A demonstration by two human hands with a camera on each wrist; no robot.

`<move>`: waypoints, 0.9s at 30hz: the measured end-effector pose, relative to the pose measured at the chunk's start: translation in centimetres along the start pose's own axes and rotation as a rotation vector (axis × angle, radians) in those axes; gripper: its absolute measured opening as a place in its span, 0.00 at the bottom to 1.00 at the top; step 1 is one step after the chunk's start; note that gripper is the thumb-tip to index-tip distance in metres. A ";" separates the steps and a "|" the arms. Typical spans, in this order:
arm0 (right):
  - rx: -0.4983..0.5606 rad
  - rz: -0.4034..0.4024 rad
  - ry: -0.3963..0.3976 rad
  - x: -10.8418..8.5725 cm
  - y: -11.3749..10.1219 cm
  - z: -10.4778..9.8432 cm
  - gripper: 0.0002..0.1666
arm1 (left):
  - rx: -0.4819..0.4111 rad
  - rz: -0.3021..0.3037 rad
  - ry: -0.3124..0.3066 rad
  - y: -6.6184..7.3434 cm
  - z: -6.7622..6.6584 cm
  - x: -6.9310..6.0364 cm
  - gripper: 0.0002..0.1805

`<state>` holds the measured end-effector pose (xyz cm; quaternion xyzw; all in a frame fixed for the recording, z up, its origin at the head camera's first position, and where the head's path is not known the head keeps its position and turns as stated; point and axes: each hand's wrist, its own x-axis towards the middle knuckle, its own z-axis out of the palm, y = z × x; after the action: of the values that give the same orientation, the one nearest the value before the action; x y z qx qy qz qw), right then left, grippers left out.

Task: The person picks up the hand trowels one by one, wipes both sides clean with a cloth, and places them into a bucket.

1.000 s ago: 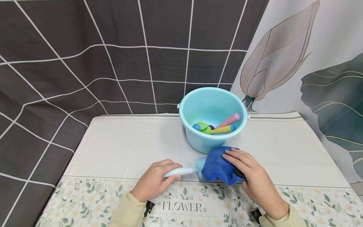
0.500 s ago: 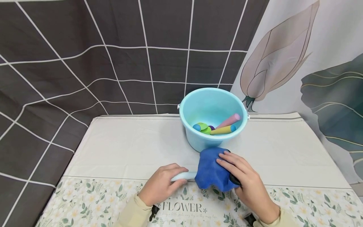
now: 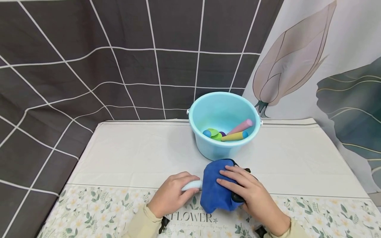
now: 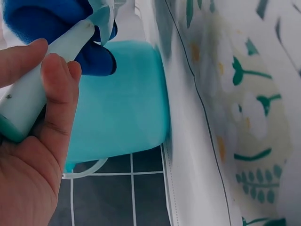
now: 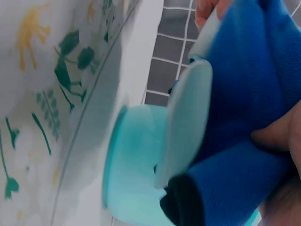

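My left hand (image 3: 172, 193) grips the pale blue handle (image 3: 191, 185) of what looks like a plastic toy shovel, between thumb and fingers. A blue cloth (image 3: 217, 185) with black edging covers the shovel's head in the head view. In the right wrist view the thin, light blue blade (image 5: 186, 122) shows beside the cloth, which folds around it. My right hand (image 3: 250, 193) holds the cloth against the blade, fingers spread over its top, with the thumb pressing it in the right wrist view. Both hands are just in front of a light blue bucket (image 3: 218, 151).
Inside the bucket lie a pink stick-like piece (image 3: 241, 126), a yellow one with a blue end (image 3: 233, 136), and green, blue and purple pieces. A white and floral cloth (image 3: 134, 148) covers the table. Dark grid fabric (image 3: 131, 72) hangs behind.
The right hand and blue cloth have moved left and toward the person, covering the light blue head that showed before. The left hand has shifted slightly right with the handle.
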<state>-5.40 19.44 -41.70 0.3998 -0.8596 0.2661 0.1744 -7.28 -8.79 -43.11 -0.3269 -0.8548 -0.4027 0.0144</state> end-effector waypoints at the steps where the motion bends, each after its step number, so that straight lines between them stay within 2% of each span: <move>1: -0.011 -0.013 -0.006 0.0 0.0 0.1 0.55 | 0.000 0.000 -0.001 0.0 0.0 0.0 0.15; 3: -0.022 -0.035 -0.005 0.0 0.1 0.2 0.51 | -0.004 0.002 0.001 0.1 -0.1 0.0 0.15; 8: -0.039 -0.047 -0.032 0.1 0.3 0.3 0.53 | 0.005 0.030 0.022 0.1 -0.3 0.0 0.15; 14: -0.047 0.012 -0.112 0.1 0.4 0.1 0.59 | 0.008 0.075 0.039 -0.1 -0.2 0.0 0.14; 20: -0.049 0.049 -0.122 0.1 0.5 -0.1 0.61 | -0.022 0.098 0.075 -0.2 -0.3 0.0 0.13; 27: -0.056 0.044 -0.120 0.0 0.7 -0.1 0.60 | -0.050 0.099 0.069 -0.3 -0.4 -0.1 0.13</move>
<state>-5.94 19.86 -41.84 0.3912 -0.8841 0.2215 0.1276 -7.47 -9.24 -43.08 -0.3549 -0.8263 -0.4339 0.0556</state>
